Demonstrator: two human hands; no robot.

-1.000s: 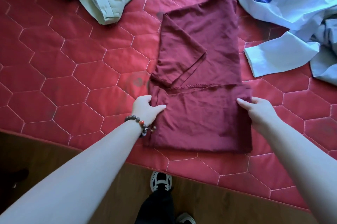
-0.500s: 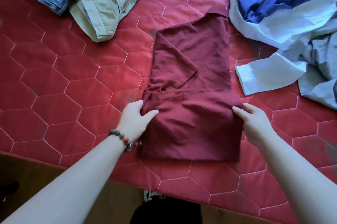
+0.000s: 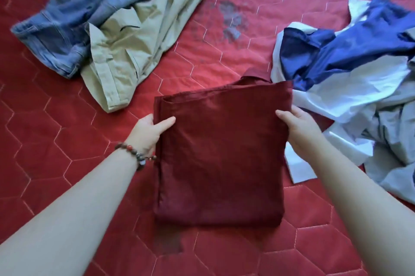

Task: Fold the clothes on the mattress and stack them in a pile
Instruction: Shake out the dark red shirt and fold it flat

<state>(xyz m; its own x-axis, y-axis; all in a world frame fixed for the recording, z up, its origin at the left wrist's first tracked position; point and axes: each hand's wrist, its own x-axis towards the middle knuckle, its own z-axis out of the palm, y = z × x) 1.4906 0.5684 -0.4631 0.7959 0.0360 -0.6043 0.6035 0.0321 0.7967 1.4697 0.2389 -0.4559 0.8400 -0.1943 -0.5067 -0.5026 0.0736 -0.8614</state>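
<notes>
Head view is showing us the red quilted mattress (image 3: 67,141) carrying everything, with the blue-and-white heap (image 3: 350,69) lying rumpled at its right and the jeans (image 3: 74,28) and khaki garment (image 3: 139,51) sprawling at its left, all waiting unfolded. We are lifting the folded maroon shirt (image 3: 220,159) at the middle near edge, probably to carry it off as the start of a pile. Our left hand (image 3: 148,132) and right hand (image 3: 301,127) are each pinching a side edge, thumbs on top, so the fold is not slipping open.

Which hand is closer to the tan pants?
Left. The left hand grips the maroon shirt just below the tan pants; the right hand is across the shirt.
</notes>
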